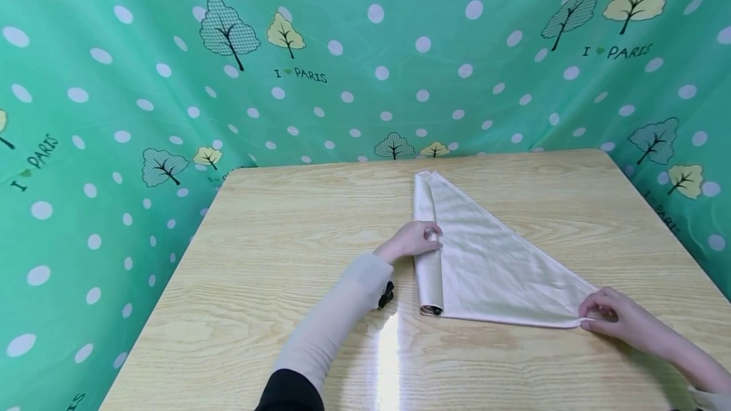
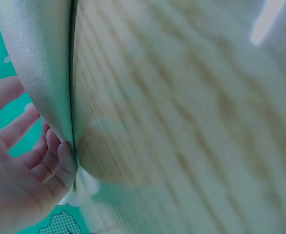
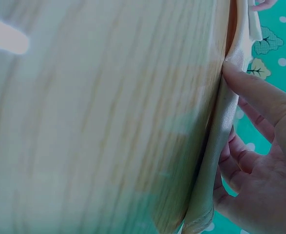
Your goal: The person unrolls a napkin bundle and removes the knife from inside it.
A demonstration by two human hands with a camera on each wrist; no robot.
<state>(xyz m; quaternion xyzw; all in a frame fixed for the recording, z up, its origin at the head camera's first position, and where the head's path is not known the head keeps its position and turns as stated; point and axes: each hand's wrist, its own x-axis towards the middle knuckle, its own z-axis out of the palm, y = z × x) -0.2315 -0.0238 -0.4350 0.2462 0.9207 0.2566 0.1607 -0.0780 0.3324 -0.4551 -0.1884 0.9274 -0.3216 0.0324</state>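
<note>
A pale, satiny cloth (image 1: 497, 271) lies on the table as a triangle, its left side rolled into an upright tube (image 1: 428, 278) with a dark bit showing in the near end. Across the middle of that roll, the left hand (image 1: 412, 239) curls its fingers over to the roll's right edge. At the cloth's near right corner, the right hand (image 1: 619, 319) pinches the edge between thumb and fingers. The left wrist view has the left hand (image 2: 30, 165) with fingertips against the cloth (image 2: 40, 58). In the right wrist view the right hand's (image 3: 264, 141) thumb presses the cloth edge (image 3: 223, 114).
The light wooden table (image 1: 274, 221) extends around the cloth. A green dotted curtain (image 1: 365, 56) with printed trees hangs behind it and at both sides. Beside the left cuff is a small black object (image 1: 386, 295). Light glares off the tabletop near the front.
</note>
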